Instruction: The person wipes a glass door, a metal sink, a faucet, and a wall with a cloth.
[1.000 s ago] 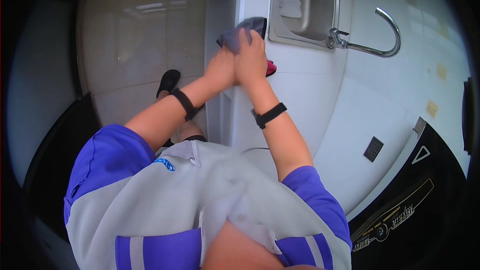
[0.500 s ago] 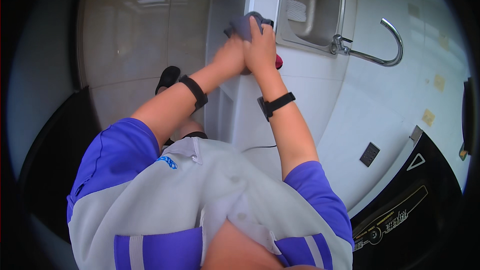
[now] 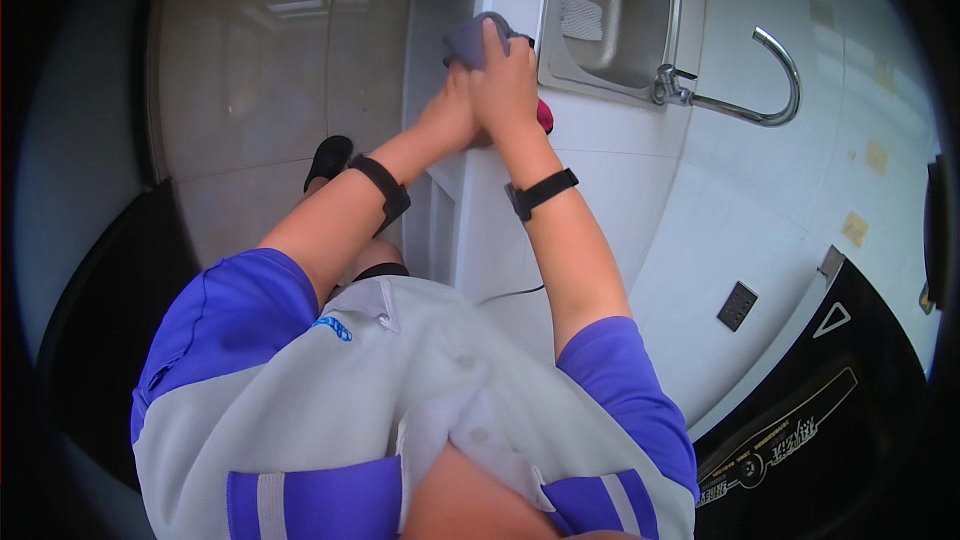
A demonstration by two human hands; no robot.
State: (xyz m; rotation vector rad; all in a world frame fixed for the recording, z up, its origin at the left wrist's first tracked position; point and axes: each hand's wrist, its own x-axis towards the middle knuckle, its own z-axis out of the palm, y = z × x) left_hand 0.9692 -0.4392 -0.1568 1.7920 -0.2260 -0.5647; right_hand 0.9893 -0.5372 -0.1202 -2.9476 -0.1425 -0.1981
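A grey-blue cloth [image 3: 464,42] is bunched at the far ends of my two hands, over the front edge of the white counter [image 3: 590,130]. My right hand [image 3: 506,88] grips it from above, its index finger laid along the fabric. Close against it, my left hand [image 3: 450,112] has its fingers closed at the cloth's lower side. Something dark shows at the cloth's right side, mostly covered. A red object [image 3: 544,116] peeks out from behind my right wrist; its kind is hidden.
Right of my hands is a steel sink [image 3: 620,10] with a white ribbed item [image 3: 581,18] inside and a curved tap [image 3: 780,118]. A black wall socket [image 3: 737,306] and a black panel [image 3: 800,420] lie nearer on the right. Tiled floor [image 3: 250,60] spreads left.
Both hands and the cloth have shifted slightly left and away from me. My left hand was smeared by motion and now looks sharper. The cloth stays held.
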